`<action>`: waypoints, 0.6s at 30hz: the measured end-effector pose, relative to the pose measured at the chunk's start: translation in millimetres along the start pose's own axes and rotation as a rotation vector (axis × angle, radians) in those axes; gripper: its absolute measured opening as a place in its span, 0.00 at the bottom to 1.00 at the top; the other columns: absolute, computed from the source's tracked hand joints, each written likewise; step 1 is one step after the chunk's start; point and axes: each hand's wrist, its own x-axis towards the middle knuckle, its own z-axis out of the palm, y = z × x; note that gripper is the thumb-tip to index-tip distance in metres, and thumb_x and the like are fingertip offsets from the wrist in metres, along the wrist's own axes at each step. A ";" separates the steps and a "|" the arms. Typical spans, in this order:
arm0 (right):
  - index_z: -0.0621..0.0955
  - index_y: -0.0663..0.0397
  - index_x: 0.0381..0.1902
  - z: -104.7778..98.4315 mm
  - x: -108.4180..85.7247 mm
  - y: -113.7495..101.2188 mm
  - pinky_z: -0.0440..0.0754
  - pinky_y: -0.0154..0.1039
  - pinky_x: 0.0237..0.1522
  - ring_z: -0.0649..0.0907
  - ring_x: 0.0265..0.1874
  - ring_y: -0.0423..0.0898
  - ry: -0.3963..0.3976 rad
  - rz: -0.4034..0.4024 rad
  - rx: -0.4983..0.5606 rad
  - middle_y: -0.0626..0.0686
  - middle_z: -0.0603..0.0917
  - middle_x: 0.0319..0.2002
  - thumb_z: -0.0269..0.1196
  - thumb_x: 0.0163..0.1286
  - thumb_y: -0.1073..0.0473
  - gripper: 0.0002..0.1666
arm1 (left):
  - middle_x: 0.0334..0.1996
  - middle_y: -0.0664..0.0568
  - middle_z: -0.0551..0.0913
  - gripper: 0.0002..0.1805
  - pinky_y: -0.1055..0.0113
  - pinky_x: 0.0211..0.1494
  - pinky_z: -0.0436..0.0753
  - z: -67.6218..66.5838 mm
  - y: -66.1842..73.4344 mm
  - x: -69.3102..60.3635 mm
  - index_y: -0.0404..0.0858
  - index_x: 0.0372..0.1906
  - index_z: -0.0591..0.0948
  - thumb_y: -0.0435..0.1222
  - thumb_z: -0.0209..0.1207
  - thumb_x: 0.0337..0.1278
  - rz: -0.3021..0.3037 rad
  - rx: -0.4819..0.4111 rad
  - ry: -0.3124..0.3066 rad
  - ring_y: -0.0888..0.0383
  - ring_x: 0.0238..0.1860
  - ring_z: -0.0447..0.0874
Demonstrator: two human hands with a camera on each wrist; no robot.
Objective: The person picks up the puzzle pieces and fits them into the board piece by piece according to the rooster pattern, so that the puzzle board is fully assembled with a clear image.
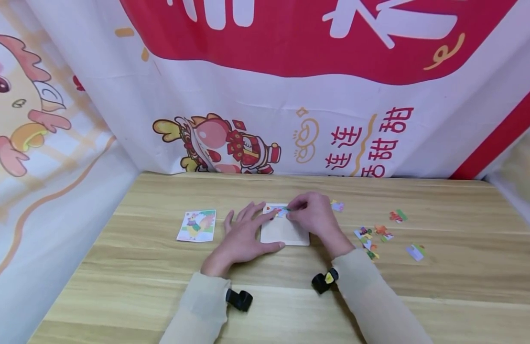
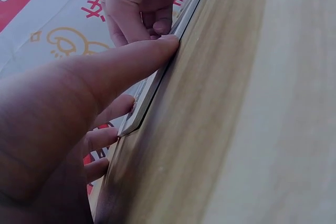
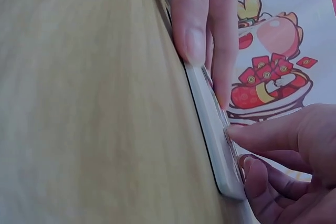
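A pale square puzzle tray [image 1: 285, 234] lies on the wooden table, with joined puzzle pieces [image 1: 271, 209] along its far edge. My left hand [image 1: 243, 239] rests over the tray's left side, fingers spread; its thumb [image 2: 142, 53] touches the near rim. One of its fingers reaches to the pieces. At the far right corner, my right hand [image 1: 314, 215] pinches a small puzzle piece [image 1: 284, 211] between thumb and fingers, low over the tray. In the right wrist view these fingertips [image 3: 239, 135] are at the tray's edge, and most of the piece is hidden.
Left of the tray lies a picture card [image 1: 197, 225] of a cartoon bird. Loose puzzle pieces lie to the right: several in a cluster [image 1: 368, 239], one red and green [image 1: 398, 216], one lilac [image 1: 415, 252], one behind my right hand [image 1: 337, 206]. A printed curtain [image 1: 256, 91] hangs behind the table.
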 end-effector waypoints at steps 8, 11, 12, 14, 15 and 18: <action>0.93 0.49 0.43 -3.4 0.1 -0.7 0.84 0.41 0.43 0.84 0.43 0.50 -0.029 0.001 -0.015 0.53 0.90 0.44 0.77 0.67 0.61 0.07 | 0.87 0.50 0.58 0.47 0.28 0.85 0.35 -1.4 2.5 -0.6 0.55 0.81 0.72 0.62 0.72 0.58 0.004 0.011 0.000 0.42 0.89 0.45; 0.93 0.48 0.43 -3.2 0.6 -1.2 0.84 0.40 0.43 0.84 0.43 0.50 -0.040 0.015 -0.012 0.53 0.89 0.45 0.76 0.68 0.61 0.07 | 0.88 0.50 0.56 0.47 0.28 0.85 0.34 -1.8 3.6 -1.3 0.55 0.81 0.72 0.62 0.72 0.58 -0.004 0.015 -0.003 0.42 0.90 0.44; 0.93 0.48 0.43 -3.2 0.8 -0.9 0.83 0.40 0.43 0.83 0.43 0.50 -0.042 0.019 -0.008 0.53 0.89 0.45 0.76 0.68 0.61 0.07 | 0.88 0.50 0.56 0.47 0.28 0.85 0.34 -1.7 3.8 -1.4 0.55 0.81 0.71 0.62 0.72 0.58 -0.007 0.016 -0.004 0.43 0.90 0.44; 0.93 0.47 0.43 -3.1 1.7 0.4 0.82 0.39 0.42 0.83 0.43 0.50 -0.044 0.024 -0.003 0.52 0.88 0.44 0.77 0.68 0.60 0.07 | 0.89 0.51 0.55 0.47 0.28 0.85 0.33 -1.4 4.0 -1.3 0.56 0.81 0.71 0.62 0.72 0.58 -0.009 0.018 -0.005 0.43 0.90 0.43; 0.93 0.46 0.43 -3.0 2.2 1.1 0.82 0.39 0.42 0.83 0.43 0.49 -0.045 0.029 0.000 0.52 0.88 0.44 0.77 0.68 0.60 0.07 | 0.89 0.52 0.54 0.48 0.28 0.85 0.32 -1.2 4.0 -1.3 0.56 0.81 0.71 0.63 0.72 0.58 -0.009 0.016 -0.005 0.43 0.90 0.42; 0.93 0.45 0.43 -3.1 2.9 2.8 0.80 0.39 0.41 0.82 0.42 0.49 -0.050 0.038 0.009 0.52 0.88 0.42 0.77 0.68 0.59 0.06 | 0.89 0.54 0.53 0.48 0.28 0.85 0.31 -0.8 3.8 -1.0 0.56 0.82 0.71 0.63 0.72 0.57 -0.011 0.020 -0.008 0.45 0.91 0.41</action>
